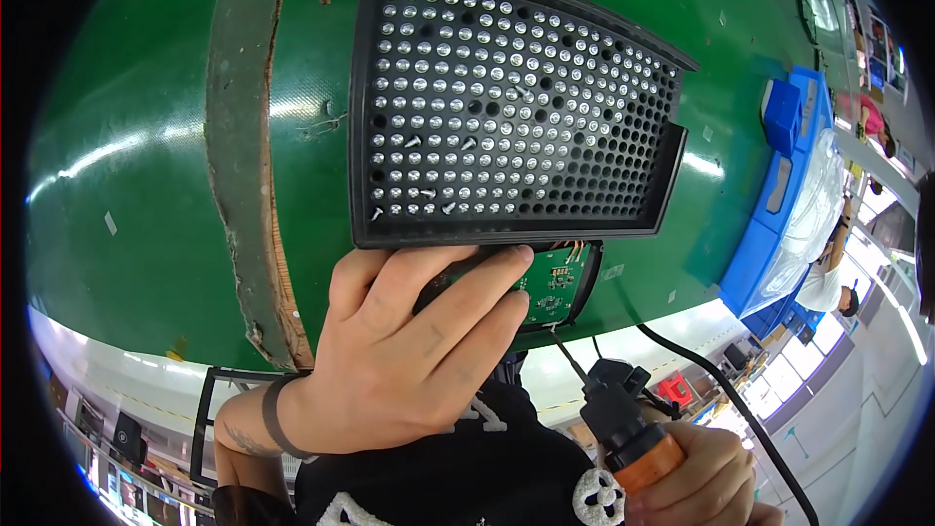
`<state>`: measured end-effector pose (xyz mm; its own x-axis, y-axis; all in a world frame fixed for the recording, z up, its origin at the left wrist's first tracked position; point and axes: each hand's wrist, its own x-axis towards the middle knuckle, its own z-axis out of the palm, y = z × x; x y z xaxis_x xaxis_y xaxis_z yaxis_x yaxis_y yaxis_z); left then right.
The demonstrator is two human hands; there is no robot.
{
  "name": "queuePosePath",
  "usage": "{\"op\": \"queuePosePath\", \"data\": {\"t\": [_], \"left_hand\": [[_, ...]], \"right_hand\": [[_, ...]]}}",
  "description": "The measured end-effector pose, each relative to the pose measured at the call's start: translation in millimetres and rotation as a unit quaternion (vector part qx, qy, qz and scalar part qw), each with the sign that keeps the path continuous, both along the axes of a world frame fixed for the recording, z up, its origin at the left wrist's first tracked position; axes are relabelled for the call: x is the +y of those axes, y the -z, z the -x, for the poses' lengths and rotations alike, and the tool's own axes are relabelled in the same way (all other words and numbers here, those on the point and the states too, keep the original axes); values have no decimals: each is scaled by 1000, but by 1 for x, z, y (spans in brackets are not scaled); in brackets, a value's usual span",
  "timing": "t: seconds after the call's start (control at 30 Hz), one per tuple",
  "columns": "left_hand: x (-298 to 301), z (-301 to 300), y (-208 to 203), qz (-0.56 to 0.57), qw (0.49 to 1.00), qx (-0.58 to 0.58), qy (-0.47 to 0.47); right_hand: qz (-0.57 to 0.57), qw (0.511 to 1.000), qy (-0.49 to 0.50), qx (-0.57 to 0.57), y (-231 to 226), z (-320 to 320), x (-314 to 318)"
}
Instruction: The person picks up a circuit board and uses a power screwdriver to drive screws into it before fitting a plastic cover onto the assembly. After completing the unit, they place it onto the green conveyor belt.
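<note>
Circuit board (559, 294) sits close by the screw tray's near edge (506, 232). My left hand (419, 351) bends over its left, grip hidden from me; my right hand (696, 477) holds a screwdriver (616, 417).

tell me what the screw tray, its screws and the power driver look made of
Screw tray: likely moulded plastic, matte black, judging by its dull, even walls.
Screws: metal, probably plated steel, given their bright silvery glints.
Power driver: smooth casing, plastic or rubber, from its even orange and black colouring.

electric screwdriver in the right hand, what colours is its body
The screwdriver body is black toward the bit and orange behind, seen best in the head view.
</note>
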<state>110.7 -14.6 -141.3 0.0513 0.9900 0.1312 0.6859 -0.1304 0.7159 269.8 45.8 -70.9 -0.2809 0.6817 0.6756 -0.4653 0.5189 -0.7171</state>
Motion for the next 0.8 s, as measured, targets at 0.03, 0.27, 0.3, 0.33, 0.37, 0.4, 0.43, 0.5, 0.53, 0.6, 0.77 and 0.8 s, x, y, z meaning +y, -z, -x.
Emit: {"op": "queuePosePath", "data": {"t": [0.03,0.27,0.3,0.33,0.37,0.4,0.43,0.5,0.53,0.6,0.77,0.8], "left_hand": [[0,0,0,0,1000,2,1],[-10,-1,-2,-53,998,42,-9],[-9,0,-4,-71,997,30,6],[-9,0,-7,-86,996,20,21],[-9,0,-8,-92,995,20,23],[-9,-1,-7,-110,994,13,25],[-8,-3,-6,-128,991,6,27],[-11,-3,-4,-140,990,6,32],[-12,-3,-3,-138,990,-6,34],[-15,-3,-2,-137,989,-33,39],[-21,-7,-1,-122,990,-55,44],[-21,-7,-1,-129,989,-49,46]], "right_hand": [[-6,1000,-17,19,-1,0,2],[16,989,-76,126,5,6,2],[11,991,-53,123,1,7,0],[8,992,-29,122,-3,7,-1],[2,992,-29,122,-6,7,-2],[2,991,-32,128,-9,6,-2],[2,990,-36,133,-12,5,-3],[6,988,-38,146,-12,4,-4],[4,987,-42,158,-12,4,-5],[-3,983,-48,179,-13,4,-7],[18,983,-75,167,-15,-2,-12],[15,984,-67,167,-15,-2,-13]]}}
